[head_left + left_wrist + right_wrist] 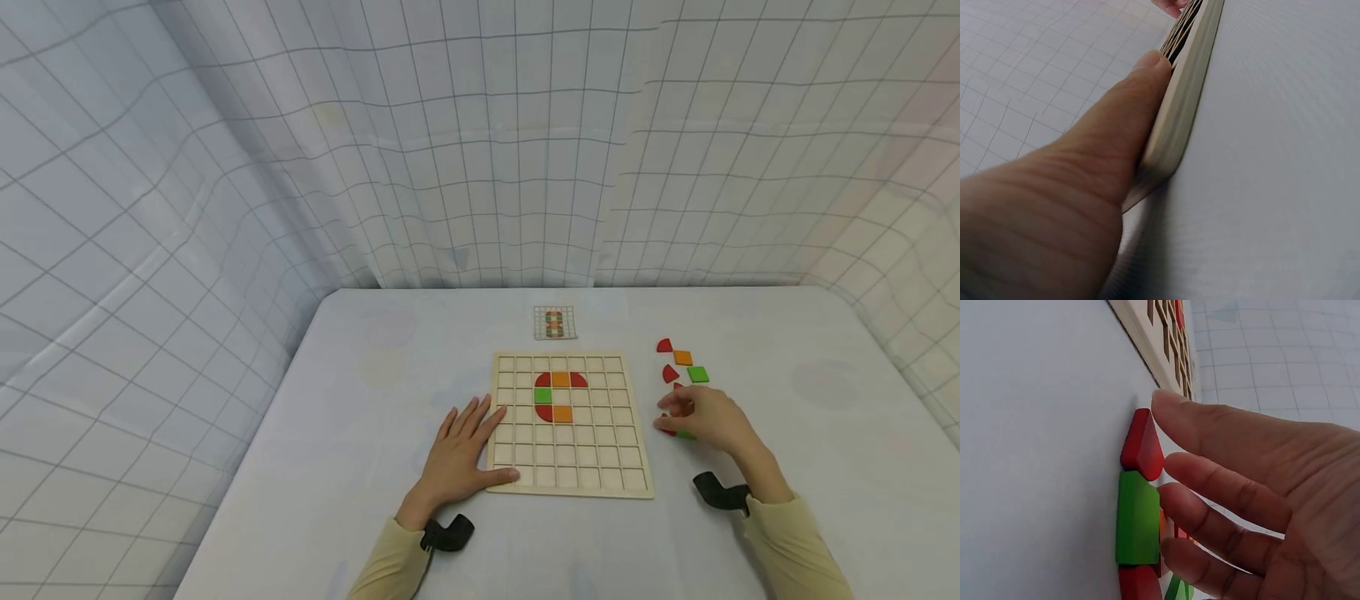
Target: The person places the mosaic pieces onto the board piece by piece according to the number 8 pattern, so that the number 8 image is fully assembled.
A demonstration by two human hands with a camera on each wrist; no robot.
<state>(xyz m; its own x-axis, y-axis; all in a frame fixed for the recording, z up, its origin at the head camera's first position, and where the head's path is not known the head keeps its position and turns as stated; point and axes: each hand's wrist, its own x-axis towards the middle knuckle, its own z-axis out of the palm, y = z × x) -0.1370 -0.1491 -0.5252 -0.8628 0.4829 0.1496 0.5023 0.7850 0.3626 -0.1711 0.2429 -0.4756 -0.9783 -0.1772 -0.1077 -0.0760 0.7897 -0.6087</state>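
My left hand (457,458) lies spread on the left side of a wooden grid board (570,493), its thumb over the near left corner. Inside the board's cells sit red quarter-circle tiles, two orange squares (560,379) and one green square (543,396). To the right of the board, my right hand (712,417) hovers over loose tiles with fingers and thumb apart. In the right wrist view, the thumb and fingertips are close to a red quarter-circle tile (1142,447) beside a green square tile (1137,519); no grip on either shows.
A small pattern card (554,323) lies beyond the board. More loose tiles, among them an orange square (683,357), a green square (698,374) and a red quarter circle (664,345), lie ahead of the right hand. Grid-patterned curtains (495,167) surround the white table (337,400).
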